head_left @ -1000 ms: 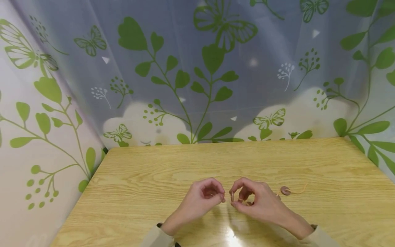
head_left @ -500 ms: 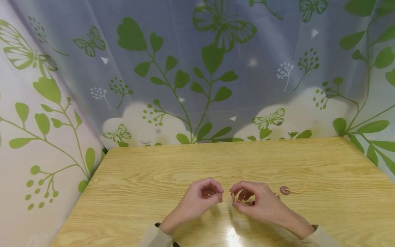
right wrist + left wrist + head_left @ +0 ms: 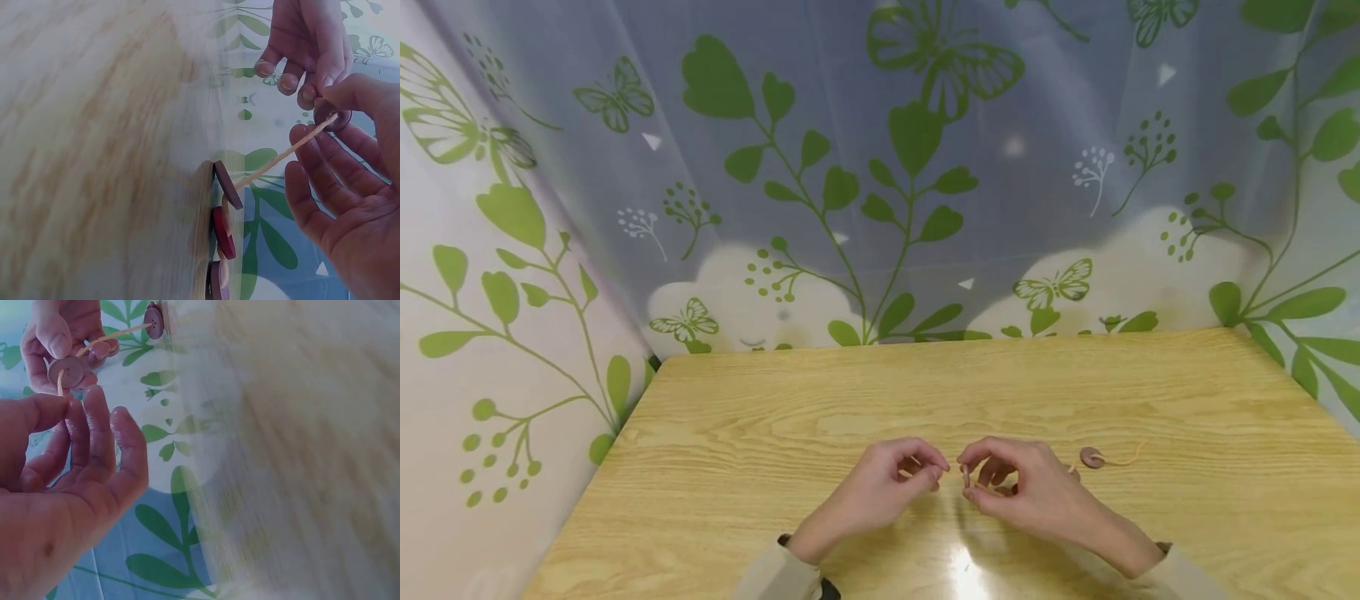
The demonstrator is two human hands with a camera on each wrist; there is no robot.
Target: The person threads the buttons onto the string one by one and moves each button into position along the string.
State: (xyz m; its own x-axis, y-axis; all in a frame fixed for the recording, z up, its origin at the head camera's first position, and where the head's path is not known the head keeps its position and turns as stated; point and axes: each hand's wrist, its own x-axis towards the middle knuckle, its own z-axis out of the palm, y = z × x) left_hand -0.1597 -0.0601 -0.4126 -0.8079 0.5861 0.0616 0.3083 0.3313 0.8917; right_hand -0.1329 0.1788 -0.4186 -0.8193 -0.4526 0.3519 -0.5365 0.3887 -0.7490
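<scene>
My right hand (image 3: 1037, 483) pinches the edge of a brown button (image 3: 70, 370) between thumb and fingertips, so that it stands on edge. An orange string (image 3: 278, 156) runs through this button. Just to its left, my left hand (image 3: 880, 487) pinches the short string end that comes out of the button's face, as the left wrist view shows. Behind the right hand the string leads down to several strung buttons on the table, among them a brown button (image 3: 226, 184) and a red button (image 3: 223, 232). In the head view the right hand hides most of these.
Right of the right hand, the last brown button (image 3: 1092, 457) lies on the wooden table (image 3: 775, 400) with a loose string tail (image 3: 1123, 461) beyond it. A patterned curtain (image 3: 850, 167) with leaves and butterflies rises behind the table.
My left hand drew slightly left from the button, then came back with its fingertips closer to it. The right hand stays nearly still, holding the button.
</scene>
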